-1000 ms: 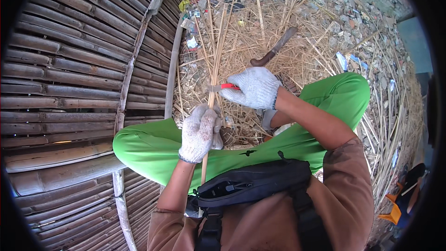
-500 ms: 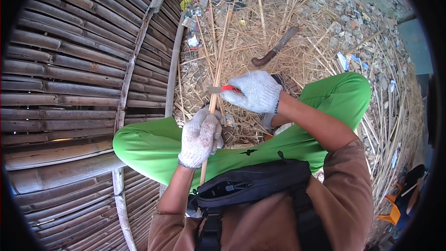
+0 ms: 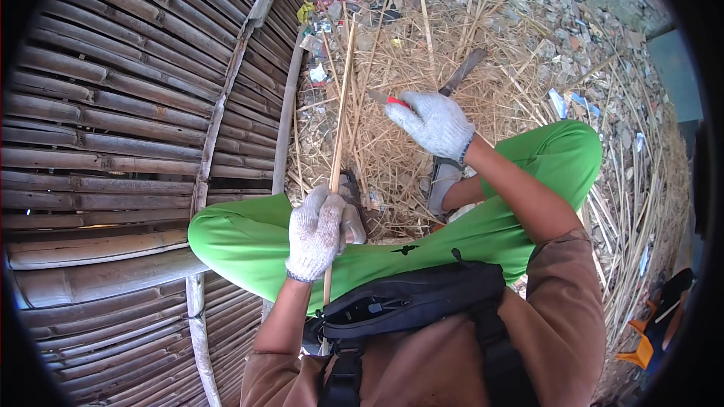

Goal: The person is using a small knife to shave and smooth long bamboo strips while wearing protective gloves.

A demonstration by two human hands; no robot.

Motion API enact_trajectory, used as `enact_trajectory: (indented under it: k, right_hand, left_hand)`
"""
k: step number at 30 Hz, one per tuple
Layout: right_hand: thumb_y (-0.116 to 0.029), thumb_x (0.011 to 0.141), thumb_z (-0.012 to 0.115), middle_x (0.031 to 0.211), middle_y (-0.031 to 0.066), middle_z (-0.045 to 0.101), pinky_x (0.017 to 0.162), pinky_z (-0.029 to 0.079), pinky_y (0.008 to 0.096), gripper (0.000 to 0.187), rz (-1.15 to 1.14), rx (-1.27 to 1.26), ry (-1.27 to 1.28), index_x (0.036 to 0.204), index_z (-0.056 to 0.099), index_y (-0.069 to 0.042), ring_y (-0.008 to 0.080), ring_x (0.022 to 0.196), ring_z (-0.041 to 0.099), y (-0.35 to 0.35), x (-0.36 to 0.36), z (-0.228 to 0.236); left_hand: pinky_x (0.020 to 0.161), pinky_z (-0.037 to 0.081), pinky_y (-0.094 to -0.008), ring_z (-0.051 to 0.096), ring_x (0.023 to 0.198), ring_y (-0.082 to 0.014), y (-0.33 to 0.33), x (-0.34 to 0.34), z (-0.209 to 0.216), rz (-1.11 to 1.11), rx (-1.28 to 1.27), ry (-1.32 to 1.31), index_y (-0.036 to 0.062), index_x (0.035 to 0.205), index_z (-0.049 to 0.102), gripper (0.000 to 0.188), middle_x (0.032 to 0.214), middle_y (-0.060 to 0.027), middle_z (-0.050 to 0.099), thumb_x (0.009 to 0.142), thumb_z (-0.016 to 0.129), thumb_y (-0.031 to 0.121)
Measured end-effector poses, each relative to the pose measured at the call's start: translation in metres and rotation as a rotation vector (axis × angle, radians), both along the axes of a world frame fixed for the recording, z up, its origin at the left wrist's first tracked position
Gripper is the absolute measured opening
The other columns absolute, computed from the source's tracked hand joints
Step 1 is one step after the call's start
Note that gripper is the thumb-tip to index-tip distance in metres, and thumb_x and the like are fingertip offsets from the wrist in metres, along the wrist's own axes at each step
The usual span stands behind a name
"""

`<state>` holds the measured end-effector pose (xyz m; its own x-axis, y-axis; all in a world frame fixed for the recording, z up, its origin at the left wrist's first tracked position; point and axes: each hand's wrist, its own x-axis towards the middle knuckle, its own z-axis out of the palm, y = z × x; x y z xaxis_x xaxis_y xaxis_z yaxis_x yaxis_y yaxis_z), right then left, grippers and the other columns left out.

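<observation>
My left hand (image 3: 315, 232), in a knitted whitish glove, is closed round a long bamboo strip (image 3: 342, 117) that stands up away from me, its lower end passing down beside the black bag. In the other glove, my right hand (image 3: 436, 124) grips a small knife (image 3: 395, 101) by its red handle. The short blade points left, a little apart from the strip. Beyond the right hand a larger dark blade (image 3: 464, 70) lies on the shavings, its wooden handle now mostly hidden behind the glove.
On the left rises a slatted bamboo wall (image 3: 113, 113) with a pole along its edge. Shavings (image 3: 407, 49) and rubble cover the ground ahead. Many thin strips (image 3: 630, 203) lie at the right. An open black bag (image 3: 411, 298) rests on my lap, near an orange object (image 3: 639, 347) far right.
My right hand with the knife has moved away from the strip, up and to the right. The strip's far end has swung left, and my left hand has shifted slightly down.
</observation>
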<state>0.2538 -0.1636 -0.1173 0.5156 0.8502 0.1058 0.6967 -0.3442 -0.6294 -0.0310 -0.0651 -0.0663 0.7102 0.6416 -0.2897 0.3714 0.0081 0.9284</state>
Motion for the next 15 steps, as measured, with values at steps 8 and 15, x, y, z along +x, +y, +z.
enact_trajectory:
  k: [8, 15]
  right_hand:
    - [-0.061, 0.105, 0.057, 0.087, 0.0193, 0.076, 0.074, 0.059, 0.0562, 0.054, 0.113, 0.018, -0.202, 0.094, 0.07, -0.01, 0.0419, 0.082, 0.075, -0.005, -0.013, 0.008]
    - [-0.06, 0.105, 0.058, 0.087, 0.0188, 0.076, 0.073, 0.06, 0.0556, 0.053, 0.128, -0.039, -0.204, 0.094, 0.07, -0.01, 0.0413, 0.081, 0.076, -0.002, -0.015, 0.013]
  left_hand:
    - [0.04, 0.038, -0.0245, 0.049, 0.045, -0.0066, -0.004, 0.006, 0.007, 0.037, -0.09, -0.01, -0.0016, 0.115, 0.067, 0.026, 0.072, -0.0017, 0.061, 0.111, 0.057, 0.022]
    - [0.041, 0.037, -0.0239, 0.048, 0.045, -0.0063, -0.007, 0.008, 0.008, 0.046, -0.139, -0.012, -0.003, 0.119, 0.067, 0.029, 0.073, -0.0014, 0.061, 0.112, 0.056, 0.022]
